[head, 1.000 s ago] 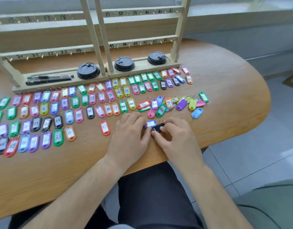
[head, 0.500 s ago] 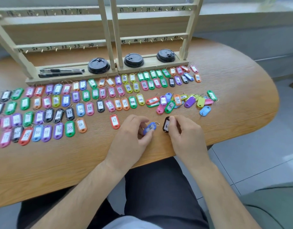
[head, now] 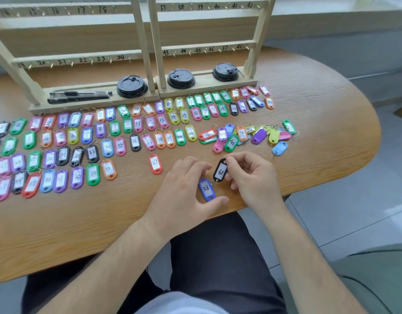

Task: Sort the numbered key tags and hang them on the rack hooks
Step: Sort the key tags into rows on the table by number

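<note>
My left hand (head: 184, 189) pinches a blue key tag marked 38 (head: 206, 189) between thumb and fingers, just above the table's front edge. My right hand (head: 252, 175) pinches a black tag marked 39 (head: 220, 170) by its upper end, right beside the blue one. A red tag marked 37 (head: 155, 164) lies alone to the left of my left hand. Rows of coloured numbered tags (head: 100, 141) cover the table's left and middle. A loose pile of tags (head: 245, 135) lies just beyond my hands. The wooden rack (head: 150, 41) with numbered hooks stands at the back.
Three black cup lids (head: 132, 86) and two black pens (head: 78, 96) sit on the rack's base. The rounded wooden table (head: 331, 132) curves away at the right, with bare wood there. My dark-trousered legs are below the front edge.
The two tags, held close together a second ago, have been pulled apart. My left hand has turned the blue tag face up; my right hand has lifted the black tag upright.
</note>
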